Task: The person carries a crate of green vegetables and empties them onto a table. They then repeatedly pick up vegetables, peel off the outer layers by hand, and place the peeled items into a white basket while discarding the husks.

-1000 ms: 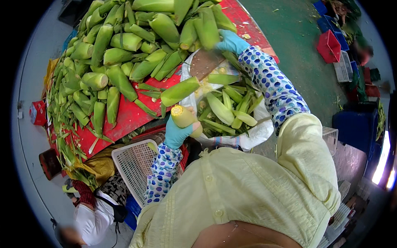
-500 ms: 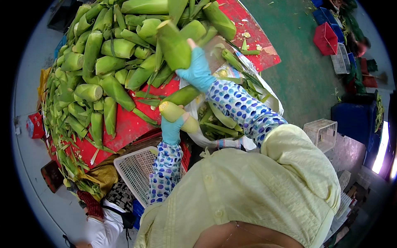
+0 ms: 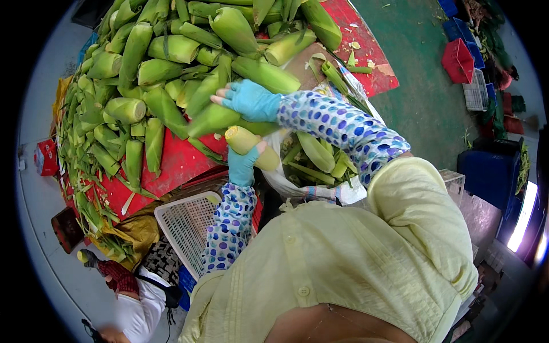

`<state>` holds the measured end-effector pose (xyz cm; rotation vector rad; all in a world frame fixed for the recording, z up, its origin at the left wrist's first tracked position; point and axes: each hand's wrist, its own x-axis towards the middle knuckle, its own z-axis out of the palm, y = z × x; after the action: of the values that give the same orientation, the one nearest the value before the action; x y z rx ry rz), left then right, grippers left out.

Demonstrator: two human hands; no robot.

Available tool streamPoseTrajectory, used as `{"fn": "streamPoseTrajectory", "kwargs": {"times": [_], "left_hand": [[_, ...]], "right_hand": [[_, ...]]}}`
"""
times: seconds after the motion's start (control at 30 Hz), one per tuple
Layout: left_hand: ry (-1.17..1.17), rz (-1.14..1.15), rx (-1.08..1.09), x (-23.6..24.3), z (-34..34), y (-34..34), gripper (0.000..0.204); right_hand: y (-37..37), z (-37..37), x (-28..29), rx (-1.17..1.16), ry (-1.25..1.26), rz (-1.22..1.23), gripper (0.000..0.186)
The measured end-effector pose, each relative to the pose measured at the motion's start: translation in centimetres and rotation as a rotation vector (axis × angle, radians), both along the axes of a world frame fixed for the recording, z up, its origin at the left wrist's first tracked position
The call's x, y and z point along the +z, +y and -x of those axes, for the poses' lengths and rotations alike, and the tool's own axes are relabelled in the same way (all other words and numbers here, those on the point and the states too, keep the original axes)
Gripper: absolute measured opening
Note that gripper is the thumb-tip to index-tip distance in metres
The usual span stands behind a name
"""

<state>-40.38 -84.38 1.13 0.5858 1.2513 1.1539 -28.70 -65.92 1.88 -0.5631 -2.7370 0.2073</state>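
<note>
A: Fingers first. Left?
B: Left hand (image 3: pixel 243 167), blue glove, fingers closed around a pale ear (image 3: pixel 249 146), thumb laid across its side. The ear tilts, cut end up and to the left, kernels showing at that end.
A: Right?
B: Right hand (image 3: pixel 250 102), same blue glove, bare fingertips poking out. Fingers reach left, fairly close together, over a green ear (image 3: pixel 213 120). Thumb hidden, so can't tell whether it grips.
A: Where's that green ear?
B: Just above the pale ear, at the near side of the pile (image 3: pixel 171 50), husk on.
A: Sleeves?
B: Dotted sleeves (image 3: pixel 343 117) on both arms, pale yellow shirt (image 3: pixel 331 257) behind.
A: Right by the hands?
B: White sack (image 3: pixel 275 182) below the right forearm, loose husks (image 3: pixel 316 153) in its mouth. Red table (image 3: pixel 163 163) under the pile.
A: Further out?
B: White basket (image 3: pixel 182 224) beside the left forearm. Co-worker in a white top (image 3: pixel 136 315) at lower left, plaid sleeve. Off right: green floor (image 3: pixel 412 74), red crate (image 3: pixel 457 62), dark blue bin (image 3: pixel 486 174).
</note>
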Motion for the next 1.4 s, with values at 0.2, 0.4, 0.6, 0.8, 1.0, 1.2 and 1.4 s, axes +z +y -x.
{"fn": "streamPoseTrajectory", "kwargs": {"times": [0.2,0.4,0.6,0.8,1.0,1.2,1.4], "left_hand": [[0.049,-0.041,-0.001,-1.2,0.2,-1.5,0.044],[0.030,-0.072,-0.074,-1.4,0.8,-0.7,0.049],[-0.066,-0.038,-0.046,-1.6,0.9,-1.5,0.055],[-0.100,-0.076,-0.045,-0.2,0.7,-0.9,0.051],[-0.131,-0.098,-0.056,0.0,0.6,-1.1,0.048],[-0.095,-0.083,-0.041,-0.4,0.9,-1.2,0.048],[-0.118,-0.097,-0.065,-0.8,0.9,-1.2,0.048]], "right_hand": [[-0.2,-2.6,3.0,-0.089,0.344,0.137,0.079],[0.8,-6.5,4.1,-0.629,-0.089,0.285,0.081],[1.0,-2.4,10.3,-0.160,0.051,0.055,0.080],[7.7,0.1,9.2,-0.376,0.430,-0.264,0.037],[10.0,-9.3,3.1,-0.527,-0.271,-0.067,0.049],[11.7,-6.8,3.5,-0.533,-0.474,0.064,0.040],[13.3,-9.2,2.7,-0.560,-0.356,-0.375,0.022]]}}
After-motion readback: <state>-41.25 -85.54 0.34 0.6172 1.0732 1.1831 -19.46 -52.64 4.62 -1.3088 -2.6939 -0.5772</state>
